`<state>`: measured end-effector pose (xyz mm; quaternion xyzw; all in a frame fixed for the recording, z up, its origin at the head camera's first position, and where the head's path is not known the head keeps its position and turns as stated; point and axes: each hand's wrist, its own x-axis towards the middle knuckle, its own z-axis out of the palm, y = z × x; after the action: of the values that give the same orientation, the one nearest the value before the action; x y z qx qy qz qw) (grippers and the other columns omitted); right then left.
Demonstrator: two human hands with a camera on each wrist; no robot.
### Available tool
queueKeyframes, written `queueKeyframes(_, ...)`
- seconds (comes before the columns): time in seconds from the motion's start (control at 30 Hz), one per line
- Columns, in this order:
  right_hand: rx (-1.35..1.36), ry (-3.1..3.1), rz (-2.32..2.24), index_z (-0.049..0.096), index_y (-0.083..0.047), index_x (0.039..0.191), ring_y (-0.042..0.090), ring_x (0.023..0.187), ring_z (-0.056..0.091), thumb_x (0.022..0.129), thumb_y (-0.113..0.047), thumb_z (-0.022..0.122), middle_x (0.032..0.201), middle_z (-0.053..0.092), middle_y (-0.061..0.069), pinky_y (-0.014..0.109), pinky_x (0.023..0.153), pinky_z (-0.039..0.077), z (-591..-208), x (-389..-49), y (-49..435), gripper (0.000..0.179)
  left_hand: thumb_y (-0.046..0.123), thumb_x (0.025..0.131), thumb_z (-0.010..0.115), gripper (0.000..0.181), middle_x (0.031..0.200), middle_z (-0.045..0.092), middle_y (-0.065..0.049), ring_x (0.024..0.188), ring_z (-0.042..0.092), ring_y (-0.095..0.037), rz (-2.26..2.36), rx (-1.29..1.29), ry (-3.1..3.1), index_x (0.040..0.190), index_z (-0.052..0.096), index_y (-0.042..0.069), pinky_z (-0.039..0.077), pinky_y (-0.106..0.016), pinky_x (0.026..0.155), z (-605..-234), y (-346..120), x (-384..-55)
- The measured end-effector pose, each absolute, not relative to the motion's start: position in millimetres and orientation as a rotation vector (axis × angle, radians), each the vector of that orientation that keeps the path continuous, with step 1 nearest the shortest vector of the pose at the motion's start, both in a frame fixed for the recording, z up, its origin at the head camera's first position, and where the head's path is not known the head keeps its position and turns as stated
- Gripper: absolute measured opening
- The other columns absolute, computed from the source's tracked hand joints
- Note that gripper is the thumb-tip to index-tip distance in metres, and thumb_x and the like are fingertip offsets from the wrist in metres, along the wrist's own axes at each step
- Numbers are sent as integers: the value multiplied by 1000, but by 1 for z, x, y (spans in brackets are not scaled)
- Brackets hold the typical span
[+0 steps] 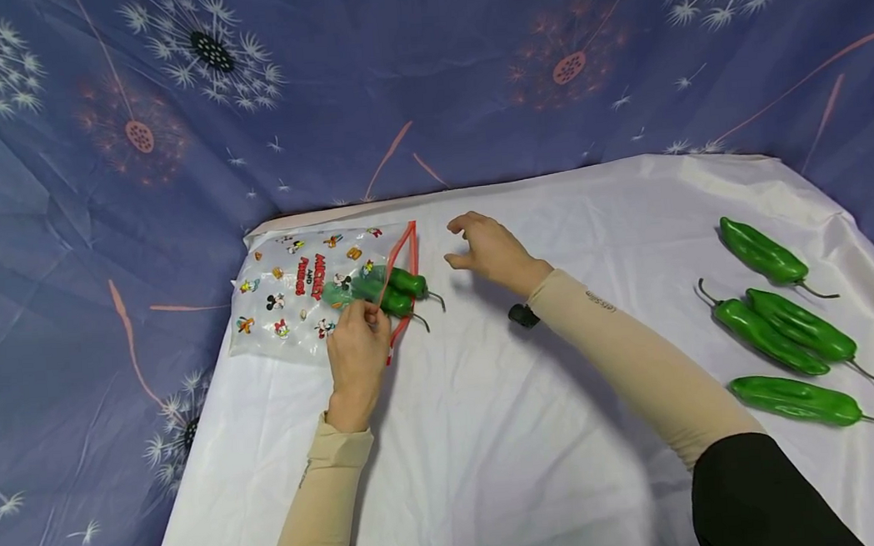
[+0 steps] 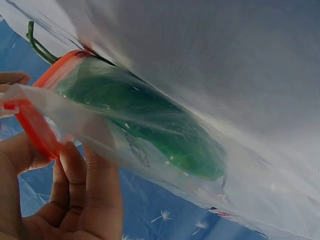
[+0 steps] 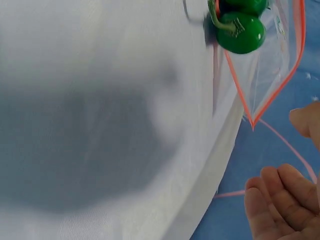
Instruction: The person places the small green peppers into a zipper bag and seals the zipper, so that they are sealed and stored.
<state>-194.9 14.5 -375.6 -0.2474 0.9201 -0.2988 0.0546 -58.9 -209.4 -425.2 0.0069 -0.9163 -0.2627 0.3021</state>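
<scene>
A clear zip bag (image 1: pixel 272 270) with cartoon prints and a red-edged mouth lies at the table's left, its mouth toward the right. Two green peppers (image 1: pixel 406 282) sit partly inside, stems poking out past the red edge. My left hand (image 1: pixel 357 345) pinches the bag's upper edge near the mouth; the left wrist view shows thumb and finger on the red strip (image 2: pixel 37 132), with a pepper (image 2: pixel 145 117) behind the plastic. To the right of the mouth, my right hand (image 1: pixel 496 253) hovers apart from the bag, fingers loosely bent, holding nothing.
Several green peppers lie at the table's right, among them a single one (image 1: pixel 762 250) at the back and one (image 1: pixel 798 401) nearer the front. A small black object (image 1: pixel 523 315) shows by the right wrist. Behind the white-covered table (image 1: pixel 508 452) hangs a blue floral cloth (image 1: pixel 425 82).
</scene>
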Motion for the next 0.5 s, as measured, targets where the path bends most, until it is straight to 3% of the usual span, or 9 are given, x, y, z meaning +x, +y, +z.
queueKeyframes(0.5, -668, 2860, -941, 58, 3, 139, 34, 121, 60, 93, -23, 76, 137, 60, 17, 46, 97, 49, -364, -195, 60, 56, 1, 89, 66, 3, 79, 68, -13, 62, 66, -33, -720, 31, -2447, 88, 67, -2, 52, -50, 57, -425, -209, -59)
